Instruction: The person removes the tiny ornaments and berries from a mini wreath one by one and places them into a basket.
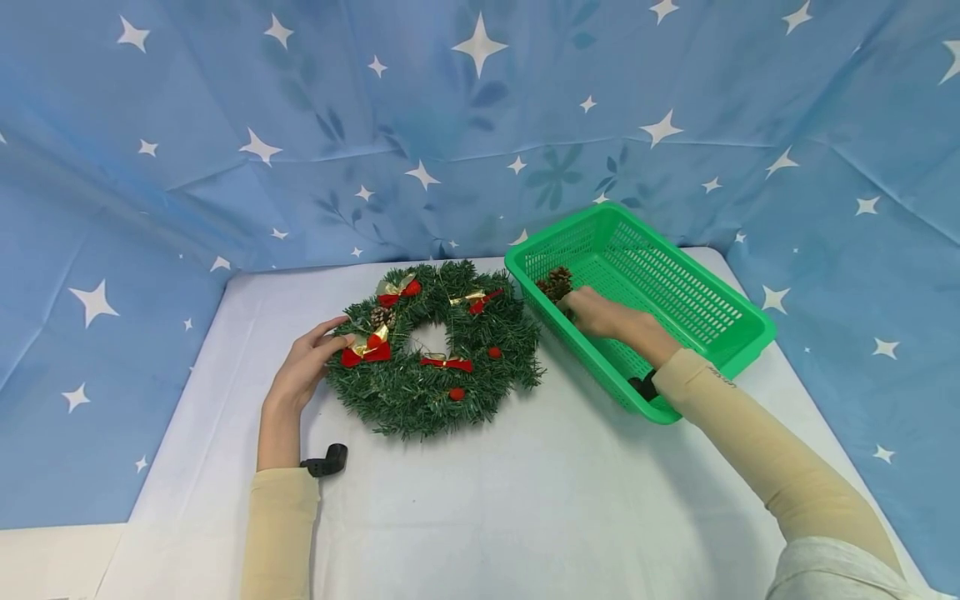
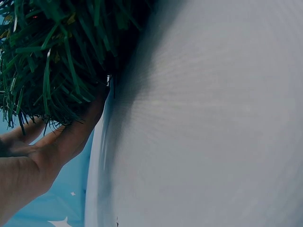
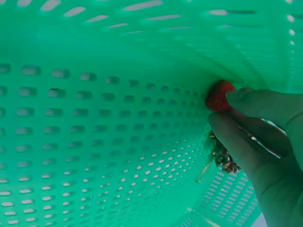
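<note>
A green artificial wreath (image 1: pixel 427 408) lies on the white table, decorated with red-and-gold bows, small red balls and a pine cone (image 1: pixel 382 317). At its left edge my left hand (image 1: pixel 303 367) grips the greenery, thumb over the top; the left wrist view shows fingers (image 2: pixel 83 127) reaching under the branches. My right hand (image 1: pixel 600 315) is down inside the green basket (image 1: pixel 697 267), near its left wall. In the right wrist view its thumb and fingertips pinch a red ball (image 3: pixel 219 96). Close by in the basket is a brown pine cone (image 1: pixel 558 282) with gold wire.
The perforated basket stands right of the wreath, angled on the table (image 1: pixel 525 500). Behind and at both sides hangs a blue star-patterned cloth (image 1: pixel 420 108). A black wrist camera (image 1: pixel 330 460) juts out beside the left forearm.
</note>
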`<move>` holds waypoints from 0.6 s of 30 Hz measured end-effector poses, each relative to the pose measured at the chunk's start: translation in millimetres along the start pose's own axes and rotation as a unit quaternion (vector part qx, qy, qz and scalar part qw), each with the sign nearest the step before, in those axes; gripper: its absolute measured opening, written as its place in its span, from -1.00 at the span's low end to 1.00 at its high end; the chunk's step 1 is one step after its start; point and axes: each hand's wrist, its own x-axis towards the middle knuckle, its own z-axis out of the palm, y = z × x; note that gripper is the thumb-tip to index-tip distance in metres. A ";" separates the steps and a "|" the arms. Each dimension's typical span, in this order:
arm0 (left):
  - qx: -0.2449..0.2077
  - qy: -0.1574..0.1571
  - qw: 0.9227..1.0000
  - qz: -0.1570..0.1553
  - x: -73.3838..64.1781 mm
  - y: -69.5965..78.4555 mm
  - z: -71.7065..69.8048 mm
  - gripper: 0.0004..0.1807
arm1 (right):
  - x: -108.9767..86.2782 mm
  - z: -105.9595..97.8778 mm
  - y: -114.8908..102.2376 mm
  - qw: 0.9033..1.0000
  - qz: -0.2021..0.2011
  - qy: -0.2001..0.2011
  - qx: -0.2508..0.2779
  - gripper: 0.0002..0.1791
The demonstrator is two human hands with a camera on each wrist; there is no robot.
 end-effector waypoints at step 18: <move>-0.002 0.001 1.000 -0.002 0.8 -1.2 -0.3 -0.25 | 2.7 -28.1 -7.8 0.996 -0.051 0.070 -0.005 -0.73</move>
